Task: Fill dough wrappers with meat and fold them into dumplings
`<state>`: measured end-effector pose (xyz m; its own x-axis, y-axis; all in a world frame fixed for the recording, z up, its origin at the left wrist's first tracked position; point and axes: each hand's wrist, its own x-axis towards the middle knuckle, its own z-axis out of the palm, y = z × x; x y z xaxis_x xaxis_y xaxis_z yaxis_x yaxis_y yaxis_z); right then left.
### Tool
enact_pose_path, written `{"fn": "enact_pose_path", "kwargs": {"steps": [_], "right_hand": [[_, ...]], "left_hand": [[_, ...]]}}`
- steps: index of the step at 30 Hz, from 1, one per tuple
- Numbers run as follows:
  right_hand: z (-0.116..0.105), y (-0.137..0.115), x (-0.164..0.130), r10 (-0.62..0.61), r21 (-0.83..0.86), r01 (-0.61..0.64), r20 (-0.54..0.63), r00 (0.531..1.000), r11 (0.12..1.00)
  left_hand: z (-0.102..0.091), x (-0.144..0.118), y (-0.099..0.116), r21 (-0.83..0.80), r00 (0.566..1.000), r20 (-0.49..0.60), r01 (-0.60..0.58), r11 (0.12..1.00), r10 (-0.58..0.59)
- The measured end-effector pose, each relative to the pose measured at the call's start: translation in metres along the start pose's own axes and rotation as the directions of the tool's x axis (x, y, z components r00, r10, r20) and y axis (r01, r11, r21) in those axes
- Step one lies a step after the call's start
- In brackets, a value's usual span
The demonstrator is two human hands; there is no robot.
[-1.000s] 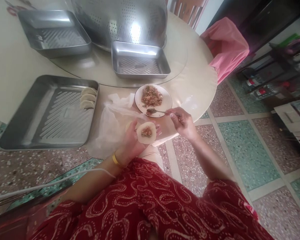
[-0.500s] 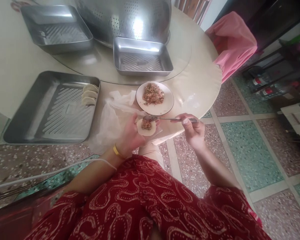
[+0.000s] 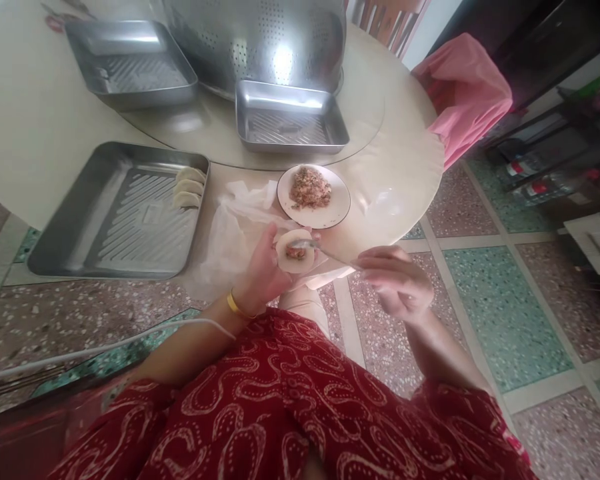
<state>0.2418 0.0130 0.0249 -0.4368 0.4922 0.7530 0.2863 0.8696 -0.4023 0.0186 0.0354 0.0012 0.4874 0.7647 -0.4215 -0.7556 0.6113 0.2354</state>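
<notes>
A round dumpling wrapper (image 3: 294, 267) rests in my left hand (image 3: 267, 270), whose fingers cup it from beneath and at the side. On its middle lies a small mound of minced filling (image 3: 295, 252). My right hand (image 3: 400, 280) is closed round the handle of a metal spoon (image 3: 333, 255), and the bowl of the spoon touches the filling. Just beyond, a white dark-rimmed plate (image 3: 339, 212) carries a larger heap of the same mince (image 3: 310, 187). To the left, several folded dumplings (image 3: 188, 188) line the right side of a large metal tray (image 3: 130, 210).
Beside the plate lies a crumpled translucent plastic bag (image 3: 225, 233). Farther back are two smaller metal trays, one left (image 3: 135, 67) and one middle (image 3: 293, 123), near a big perforated metal colander (image 3: 260, 40). A pink cloth (image 3: 473, 93) drapes over a chair at right.
My right hand has turned over and shifted slightly right and toward me. The spoon's bowl now presses on the filling from above, its handle slanting down. The view has moved a little.
</notes>
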Motion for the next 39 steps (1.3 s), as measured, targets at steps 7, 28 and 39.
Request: {"fn": "enact_pose_path", "kwargs": {"steps": [7,28,39], "right_hand": [[-0.006,-0.009,0.0,-0.123,-0.122,0.149,0.199,0.972,0.981],[-0.01,-0.015,0.007,0.013,-0.039,-0.012,0.026,1.0,0.999],[-0.001,-0.015,-0.002,0.017,-0.082,-0.016,0.012,1.0,0.996]], "left_hand": [[-0.003,-0.004,0.002,0.02,0.997,0.069,-0.017,1.0,0.016],[0.004,-0.011,0.005,0.001,0.996,0.09,0.016,1.0,-0.016],[0.004,-0.007,0.003,-0.013,0.996,0.088,-0.015,1.0,0.016]]}}
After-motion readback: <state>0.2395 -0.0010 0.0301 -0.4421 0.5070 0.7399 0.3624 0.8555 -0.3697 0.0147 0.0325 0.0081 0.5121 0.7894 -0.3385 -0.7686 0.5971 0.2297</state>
